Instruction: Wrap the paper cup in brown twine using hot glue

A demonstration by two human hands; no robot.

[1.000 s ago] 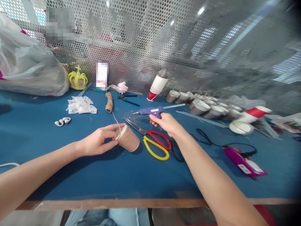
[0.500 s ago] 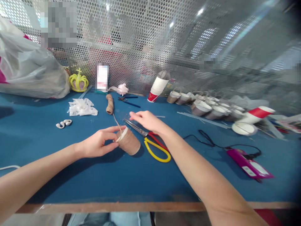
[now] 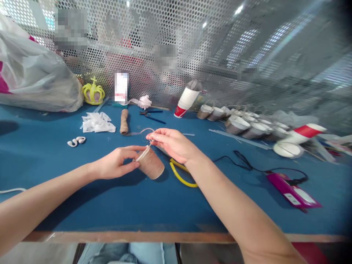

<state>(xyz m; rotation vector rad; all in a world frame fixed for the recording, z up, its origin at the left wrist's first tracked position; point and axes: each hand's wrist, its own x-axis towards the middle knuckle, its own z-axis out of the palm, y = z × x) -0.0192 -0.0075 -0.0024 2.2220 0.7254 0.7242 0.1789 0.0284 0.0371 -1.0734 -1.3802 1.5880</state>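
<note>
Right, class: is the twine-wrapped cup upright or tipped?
Tipped: the cup leans, rim by the left hand at upper left, base at lower right.

On the table [image 3: 110, 209], the twine-wrapped cup [image 3: 152, 165] is placed between the left hand [image 3: 117, 163] and the scissors [image 3: 181, 179], which are partly covered by the right hand [image 3: 172, 143]. Behind the cup, the twine spool [image 3: 124, 121] is laid left of the pliers [image 3: 155, 119]. The crown [image 3: 94, 94] is set beside the plastic bag [image 3: 41, 77] at rear left, the power strip [image 3: 293, 192] at right.
</note>
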